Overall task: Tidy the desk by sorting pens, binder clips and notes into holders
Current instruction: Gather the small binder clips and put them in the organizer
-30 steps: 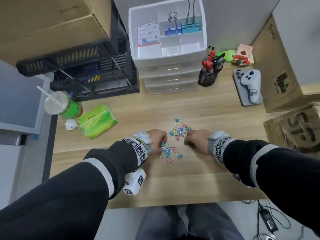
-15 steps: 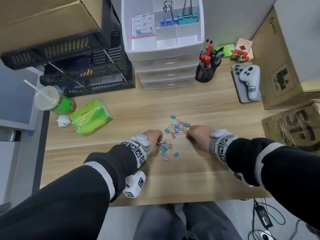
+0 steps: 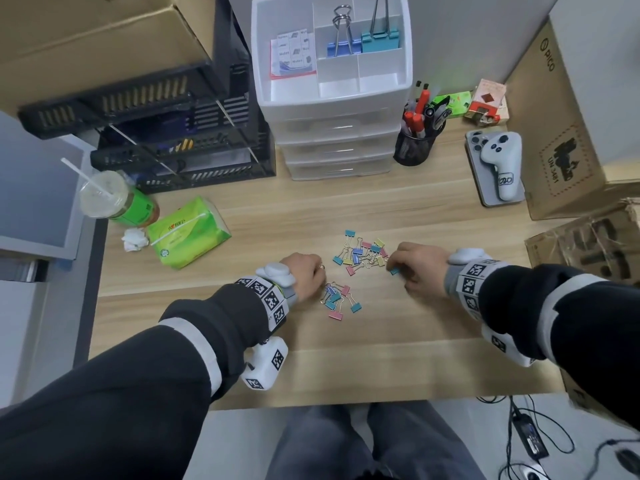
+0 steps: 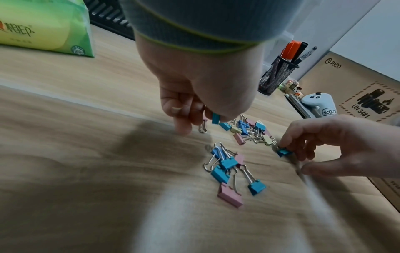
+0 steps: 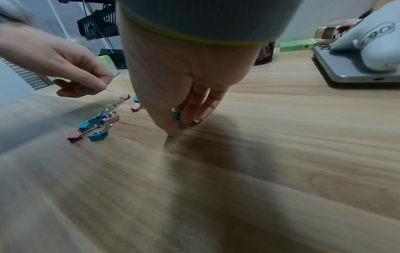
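Small coloured binder clips lie on the wooden desk in two heaps: a far pile [image 3: 363, 254] and a near pile [image 3: 339, 299] [image 4: 229, 169] [image 5: 95, 125]. My left hand [image 3: 304, 275] [image 4: 203, 118] pinches a teal binder clip [image 4: 215, 118] [image 5: 90, 89] just above the desk, beside the near pile. At the right edge of the far pile, my right hand [image 3: 412, 266] [image 5: 181, 118] pinches a blue binder clip [image 3: 394, 270] [image 4: 283, 151] [image 5: 176, 115] that lies on the desk. The white drawer organiser [image 3: 332, 95] at the back holds notes [image 3: 293, 53] and two large clips [image 3: 360, 43]. A black mesh pen cup [image 3: 414, 143] stands to its right.
A green tissue pack [image 3: 188, 233], a crumpled tissue [image 3: 133, 239] and a drink cup [image 3: 114, 199] sit at the left. Black trays [image 3: 173, 147] stand behind them. A phone with a white controller [image 3: 498, 164] and cardboard boxes [image 3: 568, 133] line the right side.
My right hand has drawn back to the right with a blue clip, away from the far pile. The left hand stays by the near pile. The head view has tilted slightly.
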Demonstrator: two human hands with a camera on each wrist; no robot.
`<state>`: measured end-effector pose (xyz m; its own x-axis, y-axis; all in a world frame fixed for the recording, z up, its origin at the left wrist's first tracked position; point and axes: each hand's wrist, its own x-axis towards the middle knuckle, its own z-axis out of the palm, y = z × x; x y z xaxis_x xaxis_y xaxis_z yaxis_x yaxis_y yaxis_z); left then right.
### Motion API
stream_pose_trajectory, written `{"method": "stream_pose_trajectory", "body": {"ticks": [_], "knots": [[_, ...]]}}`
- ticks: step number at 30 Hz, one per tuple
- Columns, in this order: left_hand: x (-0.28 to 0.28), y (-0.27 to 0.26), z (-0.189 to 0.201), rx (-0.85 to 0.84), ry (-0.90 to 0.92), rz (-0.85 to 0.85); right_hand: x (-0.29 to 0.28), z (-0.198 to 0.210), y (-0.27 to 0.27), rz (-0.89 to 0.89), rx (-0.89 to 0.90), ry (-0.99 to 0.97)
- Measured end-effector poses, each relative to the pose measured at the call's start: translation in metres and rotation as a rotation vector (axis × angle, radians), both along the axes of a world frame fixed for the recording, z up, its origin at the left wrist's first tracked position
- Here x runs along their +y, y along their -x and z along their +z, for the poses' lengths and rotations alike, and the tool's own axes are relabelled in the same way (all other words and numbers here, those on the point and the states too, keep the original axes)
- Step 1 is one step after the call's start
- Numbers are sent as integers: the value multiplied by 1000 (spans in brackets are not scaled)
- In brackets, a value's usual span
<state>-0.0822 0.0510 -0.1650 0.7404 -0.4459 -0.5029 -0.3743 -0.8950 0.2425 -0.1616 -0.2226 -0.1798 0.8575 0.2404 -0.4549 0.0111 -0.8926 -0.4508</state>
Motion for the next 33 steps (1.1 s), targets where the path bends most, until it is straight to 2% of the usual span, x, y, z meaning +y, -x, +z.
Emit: {"method": "stream_pose_trajectory", "body": {"ticks": [8,13,16,19,28,33], "knots": [[8,7,3,66,100,-33,19,2,-4,40,5,166],[9,15,8,88,39,-5,31,0,-1,-3,-13,252],[6,19,7,103,-29,58,35,3,0,-41,-28,229],[6,22,5,129,-82,81,37,7,1,-87,-29,125],[4,36,2,199,-143,31,69,6,8,-185,86,-56],[2,42,-5,177,-72,22,99,-2,12,-153,167,48]]}}
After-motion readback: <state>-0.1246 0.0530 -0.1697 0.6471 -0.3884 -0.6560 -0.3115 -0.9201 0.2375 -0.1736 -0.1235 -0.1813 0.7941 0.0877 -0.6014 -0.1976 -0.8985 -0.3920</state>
